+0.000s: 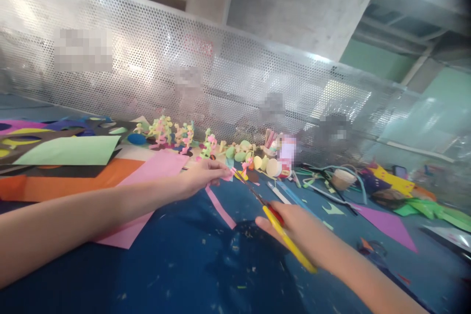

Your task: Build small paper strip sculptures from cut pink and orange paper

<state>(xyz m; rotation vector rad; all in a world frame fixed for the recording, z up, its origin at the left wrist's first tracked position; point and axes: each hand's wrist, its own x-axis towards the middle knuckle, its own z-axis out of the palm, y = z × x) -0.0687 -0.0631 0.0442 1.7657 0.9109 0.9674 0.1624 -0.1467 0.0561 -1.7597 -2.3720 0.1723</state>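
Head view: L hand (202, 176) has thumb + fingers pinched on small pink paper bit (231, 174), which sits right at tips of the scissors (266, 209). R hand (289, 223) grips scissors by the handles, yellow one showing. Pink strip (221, 207) left of scissors, below L hand; can't tell if joined to the bit. Lg pink sheet (127, 233) farther left of scissors, partly behind L forearm. Purple sheet (388, 225) well right of scissors, on blue tbl (176, 274).
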